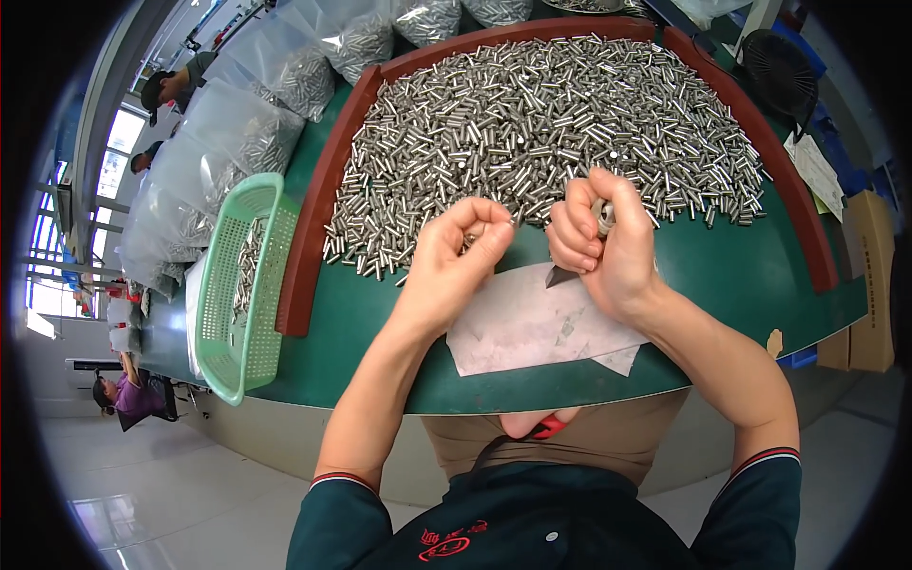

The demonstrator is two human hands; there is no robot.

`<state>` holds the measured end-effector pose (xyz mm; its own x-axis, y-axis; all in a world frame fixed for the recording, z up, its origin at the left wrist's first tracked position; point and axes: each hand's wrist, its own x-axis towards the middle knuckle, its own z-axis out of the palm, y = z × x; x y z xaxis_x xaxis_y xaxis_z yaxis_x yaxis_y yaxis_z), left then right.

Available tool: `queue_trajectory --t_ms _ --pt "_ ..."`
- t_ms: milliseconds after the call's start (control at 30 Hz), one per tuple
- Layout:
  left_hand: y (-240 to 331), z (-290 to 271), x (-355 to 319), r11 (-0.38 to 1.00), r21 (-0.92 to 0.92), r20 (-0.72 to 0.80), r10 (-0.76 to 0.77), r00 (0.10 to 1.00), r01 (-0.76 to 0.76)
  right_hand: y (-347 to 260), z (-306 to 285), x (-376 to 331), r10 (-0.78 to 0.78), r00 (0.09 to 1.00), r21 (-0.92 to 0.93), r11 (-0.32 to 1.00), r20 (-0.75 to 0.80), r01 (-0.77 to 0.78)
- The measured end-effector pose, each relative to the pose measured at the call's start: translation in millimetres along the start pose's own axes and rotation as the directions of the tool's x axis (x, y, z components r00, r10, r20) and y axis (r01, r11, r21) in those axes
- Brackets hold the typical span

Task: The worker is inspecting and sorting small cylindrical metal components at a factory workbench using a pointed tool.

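A wide heap of short, shiny metal pins (551, 114) covers the far part of the green table. My left hand (451, 261) is closed at the near edge of the heap, with a few small metal pins partly showing between its curled fingers. Beside it, my right hand (613, 247) is curled into a fist with the thumb up. From under that fist pokes the dark pointed tip of a tool (560, 276); the rest is hidden by the fingers. Both hands are above a smudged whitish sheet (518, 332) on the table.
Dark red rails (318, 228) border the heap. To the left stands a green perforated basket (233, 366) with some pins inside. Clear bags of pins (304, 81) line the far left. A black fan (779, 71) and cardboard (869, 285) are at right. Other people appear at left.
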<state>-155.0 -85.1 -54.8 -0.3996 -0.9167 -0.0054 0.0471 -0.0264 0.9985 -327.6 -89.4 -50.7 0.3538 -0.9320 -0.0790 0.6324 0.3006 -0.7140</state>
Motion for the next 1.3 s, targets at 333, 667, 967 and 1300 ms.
queue_trajectory --t_ms 333,667,967,1300 --pt "0.2 -7.0 0.9 0.829 -0.514 0.023 -0.244 0.969 0.221 2.2 -0.5 0.4 -0.016 1.0 0.027 0.999 0.006 0.016" --pt "1.1 -10.8 0.6 0.797 -0.547 0.045 -0.279 0.959 0.258 2.9 -0.9 1.8 -0.006 1.0 0.032 0.999 0.008 0.006" --pt "0.5 -10.0 0.2 0.79 -0.579 -0.05 -0.278 0.959 0.199 2.2 -0.5 0.6 -0.006 1.0 0.023 1.0 0.008 0.005" --pt "4.0 -9.0 -7.0 0.531 0.847 -0.13 0.216 0.968 -0.005 3.4 0.7 -0.1 -0.014 1.0 0.03 0.999 0.021 0.013"
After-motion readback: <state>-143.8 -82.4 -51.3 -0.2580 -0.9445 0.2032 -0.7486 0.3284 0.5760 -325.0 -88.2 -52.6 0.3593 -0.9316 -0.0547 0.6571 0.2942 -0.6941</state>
